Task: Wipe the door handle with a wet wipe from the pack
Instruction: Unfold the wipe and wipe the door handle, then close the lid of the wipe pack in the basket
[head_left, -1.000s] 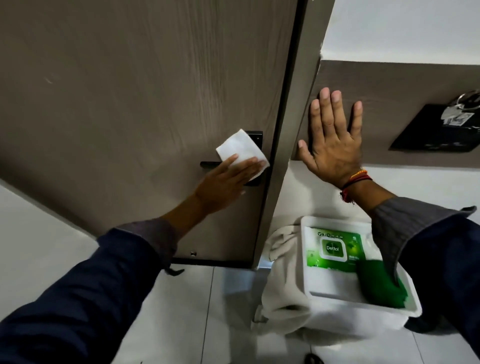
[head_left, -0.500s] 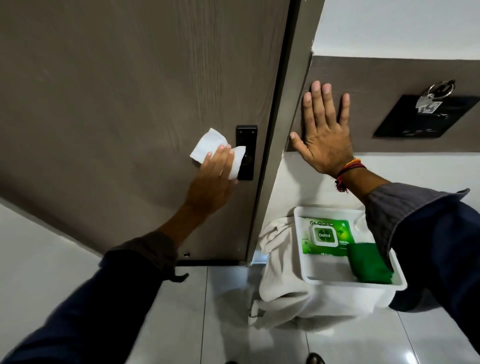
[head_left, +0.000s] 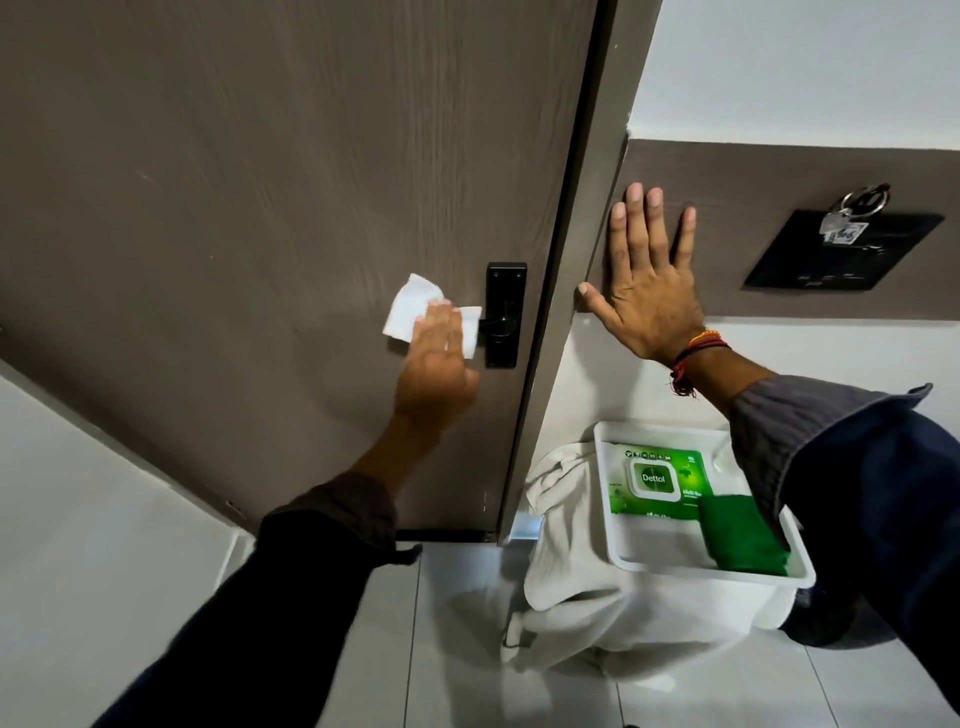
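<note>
The black door handle (head_left: 503, 318) sits on a tall black plate near the right edge of the brown door (head_left: 260, 182). My left hand (head_left: 434, 371) holds a white wet wipe (head_left: 410, 310) over the lever, left of the plate; the lever's outer end is hidden under hand and wipe. My right hand (head_left: 647, 291) rests flat with fingers spread on the brown wall panel right of the door frame. The green wet wipe pack (head_left: 655, 480) lies low on the right in a white tray (head_left: 675, 569), its lid shut.
A green cloth (head_left: 740, 535) lies in the tray beside the pack. White cloth (head_left: 558, 545) is draped under the tray. A black wall plate (head_left: 841, 249) with keys (head_left: 852, 215) hanging on it sits on the panel at right. White tiled floor lies below.
My left hand slid the wipe left along the lever, from over the plate to its outer end. The plate now shows fully. My right hand stayed on the wall panel.
</note>
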